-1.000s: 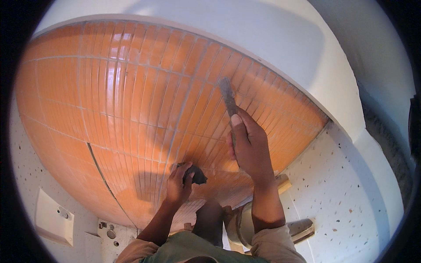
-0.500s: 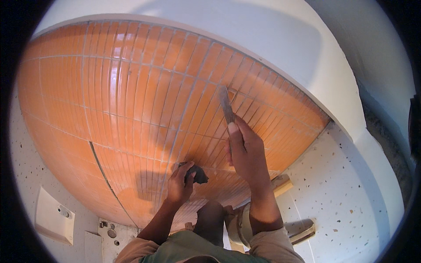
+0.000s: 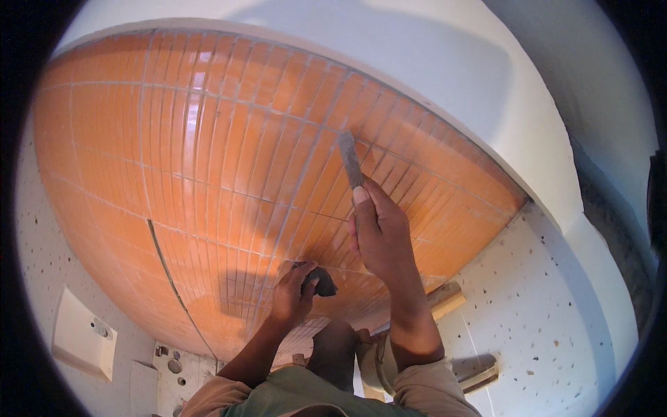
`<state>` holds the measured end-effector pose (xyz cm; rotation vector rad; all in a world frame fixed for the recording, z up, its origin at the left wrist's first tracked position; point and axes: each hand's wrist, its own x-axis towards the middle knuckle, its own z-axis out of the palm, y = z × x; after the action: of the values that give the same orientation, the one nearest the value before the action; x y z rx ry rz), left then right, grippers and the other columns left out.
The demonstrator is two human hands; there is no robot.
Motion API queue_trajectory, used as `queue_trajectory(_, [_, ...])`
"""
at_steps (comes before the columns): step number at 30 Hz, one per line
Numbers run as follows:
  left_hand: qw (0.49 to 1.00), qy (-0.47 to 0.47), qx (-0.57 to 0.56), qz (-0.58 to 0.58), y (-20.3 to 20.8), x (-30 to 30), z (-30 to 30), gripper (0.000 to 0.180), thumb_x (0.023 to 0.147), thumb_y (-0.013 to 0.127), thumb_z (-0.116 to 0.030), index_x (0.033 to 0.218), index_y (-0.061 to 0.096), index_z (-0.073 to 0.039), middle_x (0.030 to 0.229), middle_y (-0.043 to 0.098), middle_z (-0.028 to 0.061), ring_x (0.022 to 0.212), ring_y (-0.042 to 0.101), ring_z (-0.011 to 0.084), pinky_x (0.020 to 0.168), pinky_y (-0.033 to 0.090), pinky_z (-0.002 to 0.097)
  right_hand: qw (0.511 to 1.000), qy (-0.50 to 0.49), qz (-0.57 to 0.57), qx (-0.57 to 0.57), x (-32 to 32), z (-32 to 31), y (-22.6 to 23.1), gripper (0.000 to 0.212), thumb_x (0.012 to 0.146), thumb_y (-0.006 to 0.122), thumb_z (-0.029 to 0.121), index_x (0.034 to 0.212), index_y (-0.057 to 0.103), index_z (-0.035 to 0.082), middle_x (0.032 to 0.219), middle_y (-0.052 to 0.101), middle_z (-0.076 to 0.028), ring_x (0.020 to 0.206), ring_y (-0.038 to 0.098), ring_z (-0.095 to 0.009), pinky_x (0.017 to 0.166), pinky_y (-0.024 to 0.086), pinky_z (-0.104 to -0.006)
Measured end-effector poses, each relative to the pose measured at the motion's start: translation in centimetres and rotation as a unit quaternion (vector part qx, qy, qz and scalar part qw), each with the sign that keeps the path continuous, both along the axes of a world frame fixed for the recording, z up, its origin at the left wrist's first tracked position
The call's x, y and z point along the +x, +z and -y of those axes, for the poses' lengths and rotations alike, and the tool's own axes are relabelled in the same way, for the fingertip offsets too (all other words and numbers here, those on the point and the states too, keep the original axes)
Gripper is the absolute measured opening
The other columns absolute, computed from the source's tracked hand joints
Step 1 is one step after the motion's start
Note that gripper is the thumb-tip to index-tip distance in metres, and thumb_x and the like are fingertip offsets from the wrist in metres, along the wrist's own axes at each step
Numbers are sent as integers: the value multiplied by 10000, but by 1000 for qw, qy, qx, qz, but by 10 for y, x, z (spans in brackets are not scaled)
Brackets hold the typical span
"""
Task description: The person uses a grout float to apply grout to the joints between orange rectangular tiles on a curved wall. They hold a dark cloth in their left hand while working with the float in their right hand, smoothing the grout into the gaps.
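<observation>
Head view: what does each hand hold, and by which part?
Right hand: flat, grey, strip-shaped tool, by its lower part. Left hand: dark grey, irregular piece, by its left side.

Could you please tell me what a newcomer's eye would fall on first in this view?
Most likely the glossy orange tiles, which fill the middle of the view beneath a white wall. Next comes the right hand, right of centre, gripping a flat grey tool that points up over the tiles. Lower down, the left hand holds a dark piece of unclear material.
</observation>
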<state>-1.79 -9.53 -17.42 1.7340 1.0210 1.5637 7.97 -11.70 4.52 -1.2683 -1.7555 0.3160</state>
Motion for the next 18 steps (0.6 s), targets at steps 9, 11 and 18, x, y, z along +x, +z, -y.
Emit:
queue_trajectory(9, [1000,2,18,5,-8,4,-3,334,842,641,-62,1173,595,-58,1108,649,196,1025,623,386,869,508,426,999,15,36,-38,7,8,-18,367,1005,441,241,1286,513,16,647,542,-116,572,570,-208,561,459,-348])
queue_trajectory(11, [1000,1,20,0,-7,4,-2,334,842,639,-59,1172,594,-53,1108,650,193,1021,624,385,869,509,423,999,10,32,-8,3,6,0,359,1010,428,219,1306,501,29,627,519,-55,524,522,-134,507,444,-293])
queue_trajectory(18, [999,14,42,-16,-4,1,-2,313,849,630,-48,1160,592,-39,1094,651,197,1018,625,382,854,513,428,997,5,68,-35,5,8,-26,358,1013,429,251,1280,529,34,620,505,-16,499,505,-85,455,417,-250])
